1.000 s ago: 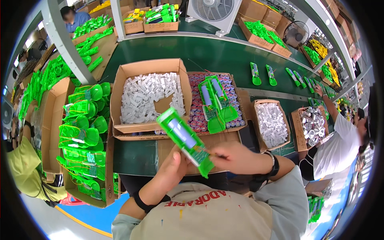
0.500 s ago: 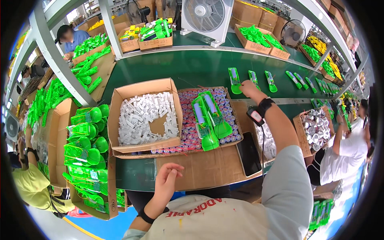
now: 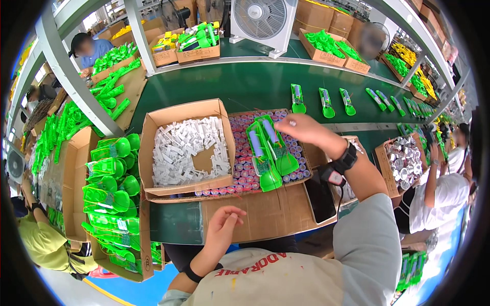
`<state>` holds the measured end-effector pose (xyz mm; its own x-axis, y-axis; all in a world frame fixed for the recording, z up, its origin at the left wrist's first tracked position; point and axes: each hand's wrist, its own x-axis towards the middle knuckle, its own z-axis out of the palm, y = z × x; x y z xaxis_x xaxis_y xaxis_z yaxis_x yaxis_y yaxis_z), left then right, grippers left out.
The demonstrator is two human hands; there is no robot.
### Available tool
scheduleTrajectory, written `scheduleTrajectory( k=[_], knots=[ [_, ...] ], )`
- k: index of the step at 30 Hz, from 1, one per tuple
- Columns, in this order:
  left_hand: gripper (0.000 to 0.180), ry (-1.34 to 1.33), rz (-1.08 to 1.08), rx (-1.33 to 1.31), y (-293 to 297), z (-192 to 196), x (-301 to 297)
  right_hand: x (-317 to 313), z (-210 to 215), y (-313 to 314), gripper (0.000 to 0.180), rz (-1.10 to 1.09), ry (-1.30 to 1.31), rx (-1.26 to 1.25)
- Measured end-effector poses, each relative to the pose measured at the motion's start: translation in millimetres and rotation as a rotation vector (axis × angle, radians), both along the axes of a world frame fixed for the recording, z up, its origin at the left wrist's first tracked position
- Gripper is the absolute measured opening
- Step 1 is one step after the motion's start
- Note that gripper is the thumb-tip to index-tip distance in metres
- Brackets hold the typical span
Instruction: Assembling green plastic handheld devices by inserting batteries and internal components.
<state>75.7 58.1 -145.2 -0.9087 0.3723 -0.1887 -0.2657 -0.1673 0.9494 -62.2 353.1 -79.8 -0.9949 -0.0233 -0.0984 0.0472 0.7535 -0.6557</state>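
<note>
My right hand (image 3: pixel 302 128) hovers over the right edge of a carton of purple-ended battery cells (image 3: pixel 245 179), close to two green plastic shells. Its fingers reach leftward, loosely bent, with nothing visible in them. The shells, a left one (image 3: pixel 268 181) and a right one (image 3: pixel 287 164), lie side by side on the cells, each with a purple cell and a small circuit board. Near the table's front edge, my left hand (image 3: pixel 223 227) is raised above a flat cardboard sheet (image 3: pixel 260 217), empty, its fingers half curled and thumb apart.
An open carton (image 3: pixel 189 189) of small white plastic parts overlaps the battery carton. Left of it stands a carton of green shells (image 3: pixel 115 199). A black phone-like slab (image 3: pixel 320 201) lies at right. Beyond, green assemblies (image 3: pixel 326 104) line the green belt (image 3: pixel 214 84). Co-workers stand on both sides.
My right hand has let go of a green assembly on the belt and come back toward the shells on the battery carton. My left hand has shifted slightly right.
</note>
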Motion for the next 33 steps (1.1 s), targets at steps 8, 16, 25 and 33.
scheduleTrajectory(
  k=[8, 16, 25, 33],
  knots=[
    [0.012, -0.002, -0.038, 0.013, -6.2, 3.6, 7.9, 19.1, 3.6, -16.7, 0.047, 0.066, -0.112, 0.053],
    [0.013, 0.030, -0.021, 0.035, -16.7, 6.8, 10.4, 20.9, -0.1, -29.3, 0.050, -0.103, -0.020, -0.032],
    [0.023, -0.089, -0.152, 0.177, -23.5, 24.2, 10.3, 102.7, 47.9, -67.9, 0.038, 0.158, 0.171, -0.333],
    [0.038, -0.084, -0.001, 0.233, -25.2, 21.5, 14.0, 153.5, 13.7, -151.4, 0.042, 0.469, -0.049, -0.300]
  ],
)
